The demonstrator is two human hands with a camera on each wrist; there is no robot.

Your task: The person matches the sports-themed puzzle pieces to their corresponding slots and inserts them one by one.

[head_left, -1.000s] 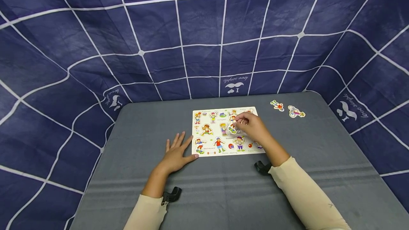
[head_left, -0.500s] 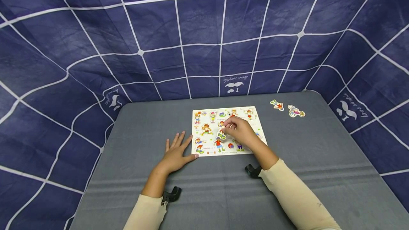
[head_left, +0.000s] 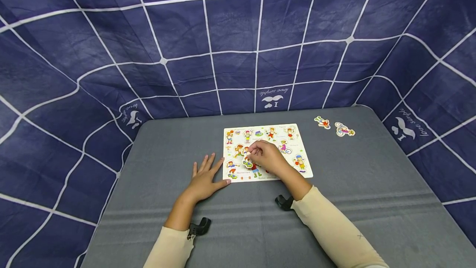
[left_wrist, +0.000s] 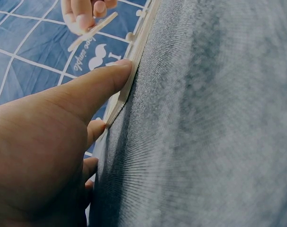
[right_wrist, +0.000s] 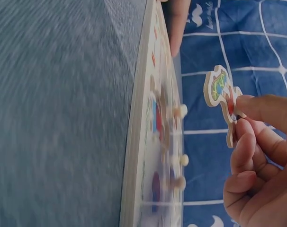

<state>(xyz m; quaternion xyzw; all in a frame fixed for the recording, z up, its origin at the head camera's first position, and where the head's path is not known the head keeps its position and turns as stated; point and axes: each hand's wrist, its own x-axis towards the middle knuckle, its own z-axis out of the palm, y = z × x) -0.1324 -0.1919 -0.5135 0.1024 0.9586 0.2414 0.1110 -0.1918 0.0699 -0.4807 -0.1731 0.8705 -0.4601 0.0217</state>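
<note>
A flat wooden puzzle board (head_left: 296, 151) with sports figures lies on the grey table. My left hand (head_left: 203, 181) rests at its left edge, fingers spread; in the left wrist view the thumb (left_wrist: 105, 78) touches the board's side. Above the left-middle part of the board, my right hand (head_left: 270, 159) pinches a small puzzle piece (head_left: 247, 163) between thumb and fingertips. In the right wrist view this piece (right_wrist: 220, 87) is a cut-out figure with a green board at its end, held tilted and apart from the puzzle board. Part of the board's figures are hidden beneath the right hand.
Two loose puzzle pieces lie to the board's right: a red-clad figure (head_left: 322, 122) and a cyclist (head_left: 345, 130). Small knobs (right_wrist: 180, 111) stick up from pieces in the board. A blue checked cloth (head_left: 238, 69) hangs behind and at both sides.
My right hand has moved left and slightly nearer across the board, carrying the pinched puzzle piece. My left hand and the two loose pieces have stayed in place.
</note>
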